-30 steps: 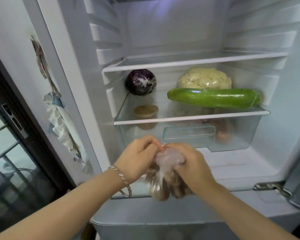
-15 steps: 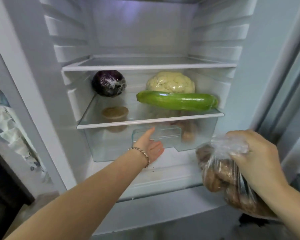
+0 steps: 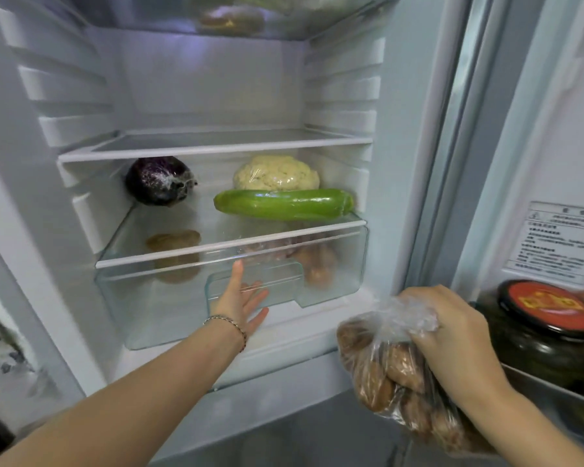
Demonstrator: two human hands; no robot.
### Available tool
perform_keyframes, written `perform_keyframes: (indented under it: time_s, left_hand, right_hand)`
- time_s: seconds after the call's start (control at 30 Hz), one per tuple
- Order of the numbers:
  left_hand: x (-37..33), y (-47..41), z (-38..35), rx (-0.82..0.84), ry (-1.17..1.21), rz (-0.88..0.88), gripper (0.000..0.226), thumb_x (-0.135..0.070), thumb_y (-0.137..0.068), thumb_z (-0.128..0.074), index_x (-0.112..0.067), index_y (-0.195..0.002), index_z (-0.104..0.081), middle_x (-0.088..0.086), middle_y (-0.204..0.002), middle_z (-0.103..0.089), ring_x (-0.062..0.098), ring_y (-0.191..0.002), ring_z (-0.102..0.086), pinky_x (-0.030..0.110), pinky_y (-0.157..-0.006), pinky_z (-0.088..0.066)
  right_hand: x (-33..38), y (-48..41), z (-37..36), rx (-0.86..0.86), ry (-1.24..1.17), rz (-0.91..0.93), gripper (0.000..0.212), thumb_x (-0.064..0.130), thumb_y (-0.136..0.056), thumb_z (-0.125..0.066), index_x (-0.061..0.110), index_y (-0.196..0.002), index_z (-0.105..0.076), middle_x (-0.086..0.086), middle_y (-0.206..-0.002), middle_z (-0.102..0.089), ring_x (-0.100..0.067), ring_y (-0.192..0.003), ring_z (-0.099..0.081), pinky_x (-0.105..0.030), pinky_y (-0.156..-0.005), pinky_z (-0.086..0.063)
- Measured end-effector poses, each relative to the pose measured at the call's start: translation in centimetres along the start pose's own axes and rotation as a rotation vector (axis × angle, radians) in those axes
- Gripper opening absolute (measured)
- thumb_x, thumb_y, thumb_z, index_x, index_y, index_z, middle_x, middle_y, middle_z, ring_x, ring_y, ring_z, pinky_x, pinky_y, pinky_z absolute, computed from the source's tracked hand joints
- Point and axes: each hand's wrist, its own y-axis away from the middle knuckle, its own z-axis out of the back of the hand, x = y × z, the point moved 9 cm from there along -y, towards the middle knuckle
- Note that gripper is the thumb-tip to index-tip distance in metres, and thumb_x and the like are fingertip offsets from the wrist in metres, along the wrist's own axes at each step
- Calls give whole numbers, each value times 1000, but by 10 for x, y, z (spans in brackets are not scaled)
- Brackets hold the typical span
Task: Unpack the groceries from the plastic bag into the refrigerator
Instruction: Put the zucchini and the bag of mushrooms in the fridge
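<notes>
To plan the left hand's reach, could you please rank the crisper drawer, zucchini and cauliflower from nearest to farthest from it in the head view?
1. Crisper drawer: right at the left hand.
2. Zucchini: above, at the front.
3. Cauliflower: behind the zucchini.

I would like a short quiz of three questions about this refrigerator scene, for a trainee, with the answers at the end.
1. True or false: the right hand grips the clear bag of brown items.
2. What lies directly in front of the cauliflower on the glass shelf? A) purple cabbage B) green zucchini C) jar
3. Fill in: the left hand, fingers straight, reaches toward the handle of the clear ____ under that shelf.

Key: 1 true; 2 B; 3 drawer.
</notes>
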Motion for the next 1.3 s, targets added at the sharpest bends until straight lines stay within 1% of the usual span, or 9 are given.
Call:
perform_keyframes:
  time_s: [0.17, 0.33, 0.47, 0.67, 0.77, 0.87, 0.97, 1.1, 1.3]
  left_hand:
    - [15, 43, 3, -51, 38, -70, 39, -50, -89, -49, -13, -78, -46, 10, -114, -59, 23, -110, -57, 38, -101, -42]
    - [40, 93, 7, -126, 77, -125, 39, -47, -89, -51, -9, -80, -46, 10, -88, -63, 20, -78, -62, 35, -97, -46]
    - [60, 131, 12, -98, 56, -94, 53, -50, -88, -51, -2, -110, -48, 11, -103, -61, 16, -81, -63, 29, -87, -46]
    - [76, 176, 12, -37, -30, 52, 61, -54, -87, -48, -1, -118, -48, 13, -118, -59, 17, -88, -62, 31, -93, -43]
    - [52, 206, 8, -1, -312, 86, 40, -42, -89, -53, -4, -100, -54, 12, -89, -67, 20, -79, -64, 34, -82, -48]
    - [-37, 237, 15, -226, -932, -536, 14, -19, -88, -60, -8, -81, -65, 1, -72, -67, 6, -63, -63, 27, -73, -48]
    - [-80, 268, 12, -400, -1439, -1027, 27, -35, -88, -54, -15, -101, -67, -5, -94, -62, 11, -90, -57, 24, -83, -41]
    - [-56, 228, 41, -362, -1853, -813, 90, -74, -60, -5, -28, -115, -59, -4, -116, -63, 16, -111, -55, 30, -98, -34]
    - [-41, 210, 64, -414, -1856, -891, 76, -63, -65, 6, -27, -95, -54, -11, -98, -60, 12, -97, -55, 28, -93, -35]
  right_hand:
    - [-2, 14, 15, 70, -227, 0, 39, -2, -80, -67, 36, -84, -56, 6, -87, -57, 2, -82, -53, 1, -78, -36]
    - [5, 33, 36, 147, -310, 99, 41, -8, -75, -66, 31, -88, -58, 1, -88, -58, -13, -80, -54, 0, -77, -35]
    - [17, 44, 58, 173, -319, 208, 48, -12, -72, -68, 30, -93, -57, 4, -86, -54, -10, -79, -52, 7, -78, -31]
    - [44, 53, 88, 216, -419, 329, 54, -5, -70, -70, 42, -92, -57, 26, -88, -52, 5, -86, -50, 4, -81, -34]
    - [55, 44, 99, 196, -447, 347, 43, -4, -72, -71, 33, -92, -61, 23, -87, -56, 16, -86, -53, 2, -81, -37]
    - [79, 27, 120, 84, -494, 381, 30, 2, -72, -64, 26, -90, -63, 23, -86, -58, 19, -83, -54, 4, -76, -37]
    - [108, -4, 139, -94, -560, 395, 34, -2, -70, -65, 20, -96, -65, 13, -87, -59, 5, -83, -53, 3, -76, -39]
    - [152, -45, 127, -231, -539, 492, 23, -2, -69, -65, 6, -90, -68, 1, -88, -59, -5, -82, -52, -6, -74, -39]
    - [206, -89, 10, 250, -257, 640, 25, -1, -73, -63, -3, -98, -65, -20, -102, -64, -29, -99, -59, -27, -84, -38]
